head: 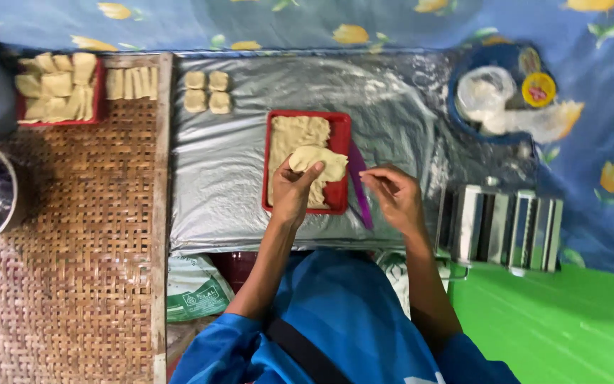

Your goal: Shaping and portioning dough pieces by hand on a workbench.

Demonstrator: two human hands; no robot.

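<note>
The left hand [294, 190] reaches over a red tray [341, 142] and pinches a torn piece of pale dough [319, 165] between thumb and fingers, lifting it just above the flattened dough sheet [296, 135] that fills most of the tray. The right hand [392, 195] hovers just beside the tray's right edge, fingers curled loosely together with the tips drawn in; whether it grips anything, I cannot tell. A purple knife [359, 183] lies between that hand and the tray, angled down along the tray's rim. Tray and knife rest on a silvery foil sheet [236, 178] dusted with flour. Four small dough squares [207, 91] sit near the foil's upper left corner. To the left, on a woven mat [72, 235], a second red tray [57, 87] holds stacked dough pieces, with a row of cut strips [131, 82] just beside it. A metal pasta roller [502, 226] stands to the right of the foil, and a blue bowl [507, 92] with a plastic bag sits above it
</note>
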